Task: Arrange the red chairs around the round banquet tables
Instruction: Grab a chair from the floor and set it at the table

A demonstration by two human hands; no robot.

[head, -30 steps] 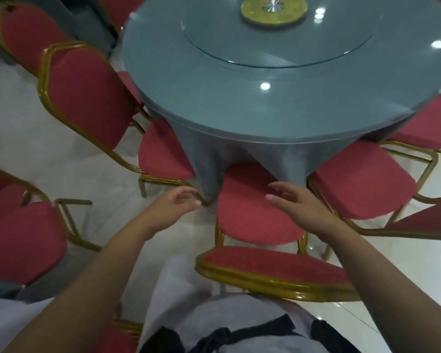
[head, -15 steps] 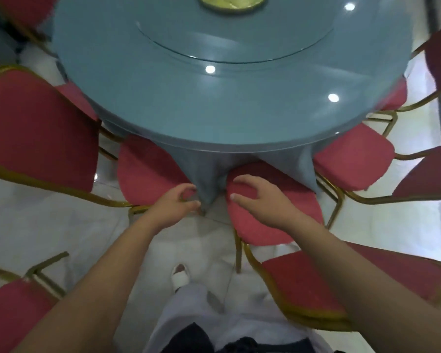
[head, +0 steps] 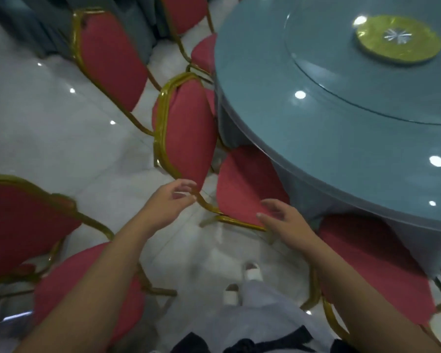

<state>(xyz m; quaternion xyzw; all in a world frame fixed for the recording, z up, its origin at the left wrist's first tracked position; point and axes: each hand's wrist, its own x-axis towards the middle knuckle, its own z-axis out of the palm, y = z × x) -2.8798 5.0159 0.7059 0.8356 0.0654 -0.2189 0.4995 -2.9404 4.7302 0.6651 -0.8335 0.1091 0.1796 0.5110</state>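
Chair (head: 186,133) partly tucked at table (head: 341,138); left hand (head: 169,200) loosely curled by its frame, perhaps touching; right hand (head: 284,220) relaxed, empty. Loose chair (head: 23,225) at left awaits placing.

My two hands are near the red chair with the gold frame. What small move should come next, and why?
Probably close the left hand on the gold frame below the chair back. That hand is open beside the frame, the right hand hovers open over the seat edge, and the chair stands skewed to the round table, so it likely needs turning.
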